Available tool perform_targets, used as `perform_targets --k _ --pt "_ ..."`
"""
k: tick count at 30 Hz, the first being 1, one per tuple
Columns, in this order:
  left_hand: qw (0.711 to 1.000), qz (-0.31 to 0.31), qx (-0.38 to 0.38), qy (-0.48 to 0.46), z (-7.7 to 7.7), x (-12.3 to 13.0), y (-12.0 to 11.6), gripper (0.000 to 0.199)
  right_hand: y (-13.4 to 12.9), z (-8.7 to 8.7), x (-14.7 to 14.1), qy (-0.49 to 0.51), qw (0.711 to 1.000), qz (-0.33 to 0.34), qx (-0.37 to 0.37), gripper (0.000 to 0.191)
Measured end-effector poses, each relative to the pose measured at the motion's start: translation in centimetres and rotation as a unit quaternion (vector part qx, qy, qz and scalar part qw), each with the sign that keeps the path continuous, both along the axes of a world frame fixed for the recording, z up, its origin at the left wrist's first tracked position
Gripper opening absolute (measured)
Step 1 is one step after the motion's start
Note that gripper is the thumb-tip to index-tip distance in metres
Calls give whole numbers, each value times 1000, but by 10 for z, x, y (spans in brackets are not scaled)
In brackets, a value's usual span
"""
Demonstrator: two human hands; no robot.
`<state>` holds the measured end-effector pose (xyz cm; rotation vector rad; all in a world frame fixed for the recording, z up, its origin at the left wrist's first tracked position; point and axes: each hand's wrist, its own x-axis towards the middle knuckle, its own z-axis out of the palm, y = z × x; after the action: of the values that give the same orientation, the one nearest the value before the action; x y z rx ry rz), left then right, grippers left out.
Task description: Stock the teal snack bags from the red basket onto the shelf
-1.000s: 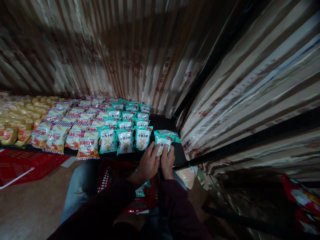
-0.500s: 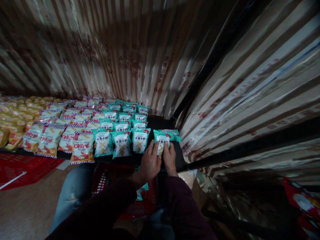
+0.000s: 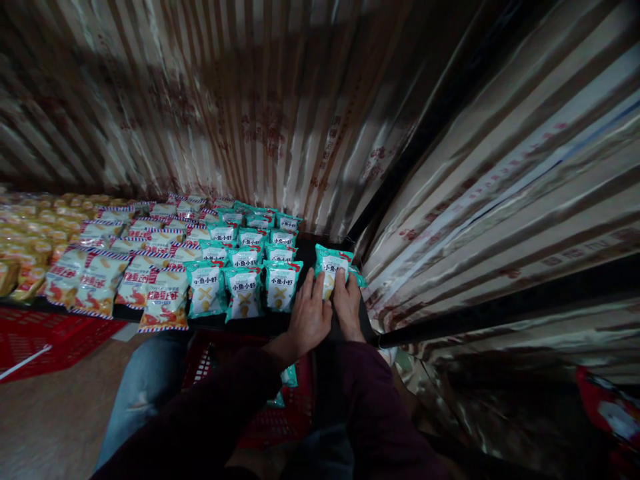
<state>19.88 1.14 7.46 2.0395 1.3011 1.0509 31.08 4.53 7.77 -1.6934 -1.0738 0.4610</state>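
Both hands are at the right end of the black shelf, around a teal-and-white snack bag (image 3: 334,256). My left hand (image 3: 309,317) grips its near left side, fingers pointing away from me. My right hand (image 3: 349,307) holds its near right side, thumb on the front. The lower part of the bag is partly covered by my fingers. Another teal bag (image 3: 358,276) lies just behind and to the right, mostly hidden. Left of my hands, matching teal bags (image 3: 283,285) stand in rows on the shelf.
Striped blue-white snack bags (image 3: 163,297) and yellow packets (image 3: 30,257) fill the shelf farther left. Below my arms sits a red basket (image 3: 295,413) with teal bags in it. Another red basket (image 3: 60,340) is at lower left. Printed, pleated sheeting (image 3: 260,127) hangs behind and to the right.
Both hands have moved the teal snack bag slightly away from me and to the right, closer to the bag lying behind. The standing rows look the same.
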Motion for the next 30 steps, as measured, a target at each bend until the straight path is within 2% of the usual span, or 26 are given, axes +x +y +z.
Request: perform_targets --k 6,11,17,26,30 --pt "1000 9 -1 -4 16 10 17 65 23 10 8 -5 1000 -14 4 57" --pt "1000 23 -4 13 22 15 36 69 42 17 10 -4 1000 -20 -9 55" --pt "999 17 -40 29 30 22 57 71 62 25 13 15 1000 -18 -1 58" --pt "985 21 -161 62 64 28 86 70 86 32 21 87 996 30 -7 41" --pt "986 22 -154 60 67 30 109 68 103 29 26 99 994 40 2 40"
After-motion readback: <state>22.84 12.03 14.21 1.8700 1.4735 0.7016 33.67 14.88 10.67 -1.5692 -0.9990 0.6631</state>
